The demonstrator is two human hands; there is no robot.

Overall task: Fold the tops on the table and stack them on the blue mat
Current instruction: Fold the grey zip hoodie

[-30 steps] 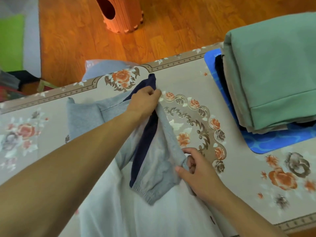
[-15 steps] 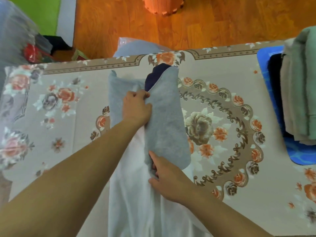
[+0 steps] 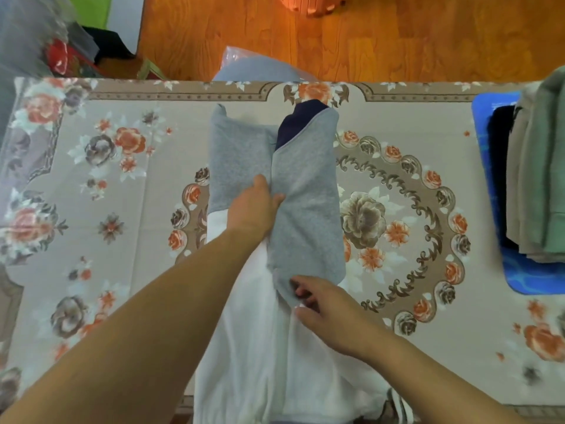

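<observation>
A beige tablecloth printed with orange and grey roses (image 3: 397,185) covers the table in front of you, with orange-brown wooden floor (image 3: 397,41) beyond its far edge. Nearest you, the white lower half of a grey-and-white soft knit top (image 3: 305,191) lies lengthwise down the middle of the cloth and hangs off the near edge. Your right hand (image 3: 330,313) rests on that white part, its fingers loosely spread, their tips touching the near end of the grey sleeve folded down the right side of the top; nothing is clamped between them. Farther out, your left hand (image 3: 255,209) lies flat and open, palm down, pressing the middle where the two folded grey sides meet. Past it, a navy lining shows at the neck. Well apart at the right edge, a blue mat (image 3: 526,276) carries a stack of folded tops (image 3: 535,179), sage green, beige and black.
</observation>
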